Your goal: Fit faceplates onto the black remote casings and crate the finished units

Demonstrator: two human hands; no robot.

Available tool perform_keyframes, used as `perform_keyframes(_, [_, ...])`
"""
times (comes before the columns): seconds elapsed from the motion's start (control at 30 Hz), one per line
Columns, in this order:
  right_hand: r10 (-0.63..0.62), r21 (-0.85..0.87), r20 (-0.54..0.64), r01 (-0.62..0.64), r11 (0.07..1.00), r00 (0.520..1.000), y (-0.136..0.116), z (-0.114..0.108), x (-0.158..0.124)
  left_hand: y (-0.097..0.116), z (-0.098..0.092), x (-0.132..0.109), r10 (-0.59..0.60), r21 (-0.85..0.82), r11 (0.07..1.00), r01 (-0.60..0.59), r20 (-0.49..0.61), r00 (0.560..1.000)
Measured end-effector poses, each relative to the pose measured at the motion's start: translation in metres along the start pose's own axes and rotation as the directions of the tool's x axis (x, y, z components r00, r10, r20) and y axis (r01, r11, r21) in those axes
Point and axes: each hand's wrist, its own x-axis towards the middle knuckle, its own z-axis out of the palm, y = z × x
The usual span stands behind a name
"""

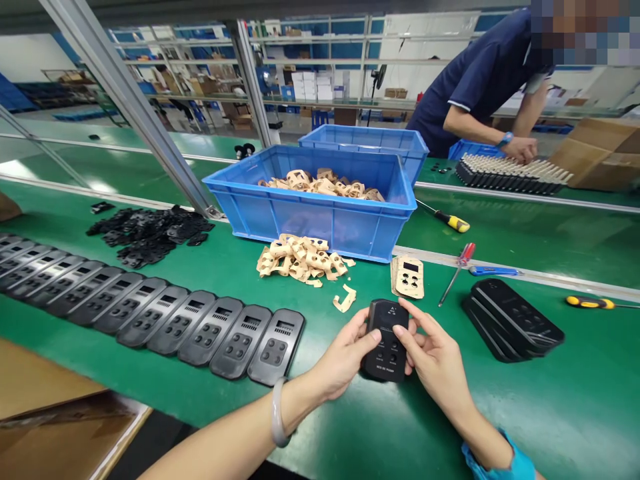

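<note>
Between my two hands is a black pump control housing (385, 357) with several buttons and white lettering on its face. My left hand (345, 353) grips its left side, thumb on the front. From the right, my right hand (433, 353) holds the other edge, its thumb pressed on the upper face. Just beyond lies a small stack of beige backing sheets (410, 277) with cut-outs. A stack of black face panels (515, 320) sits to the right. On the left, a long row of similar black housings (275, 350) lies overlapping.
A blue bin (310, 217) full of peeled beige scraps stands ahead, with a scrap pile (300, 259) before it. Black small parts (150, 230) are heaped left. Screwdrivers (457, 273) and a blue cutter (495, 271) lie right. Across the bench a co-worker (480, 87) handles a rack of parts.
</note>
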Motion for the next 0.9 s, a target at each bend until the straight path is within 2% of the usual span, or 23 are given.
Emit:
perform_keyframes(0.07, [-0.013,-0.067,0.002,0.013,0.998,1.0,0.0,-0.002,0.001,0.0,-0.001,0.0,0.05,0.033,0.998,-0.05,0.021,0.999])
perform_keyframes(0.17, [0.01,-0.156,0.076,0.002,0.988,0.997,-0.001,-0.004,0.002,0.002,0.0,-0.001,0.014,0.036,0.999,-0.014,0.027,1.0])
perform_keyframes(0.3, [0.045,-0.075,0.107,-0.037,0.996,0.993,-0.004,-0.004,0.002,0.004,-0.001,0.0,-0.011,0.094,0.996,0.009,0.02,1.0])
perform_keyframes(0.43, [0.039,-0.082,0.089,-0.032,0.996,0.995,-0.005,-0.001,0.0,0.002,-0.005,0.0,0.017,0.221,0.975,-0.036,0.089,0.996])
perform_keyframes(0.57, [0.045,-0.09,0.091,-0.037,0.995,0.995,-0.003,0.001,0.0,0.0,-0.005,0.0,0.083,0.304,0.947,-0.1,0.07,0.994])
perform_keyframes(0.73, [0.038,0.004,0.082,-0.038,0.999,0.996,-0.001,0.001,0.003,0.003,0.001,0.002,0.066,0.248,0.966,-0.073,0.036,0.997])
perform_keyframes(0.9, [-0.006,0.018,0.024,0.005,1.0,1.0,0.001,0.001,0.002,0.002,0.006,0.001,0.039,0.249,0.966,-0.068,0.119,0.992])
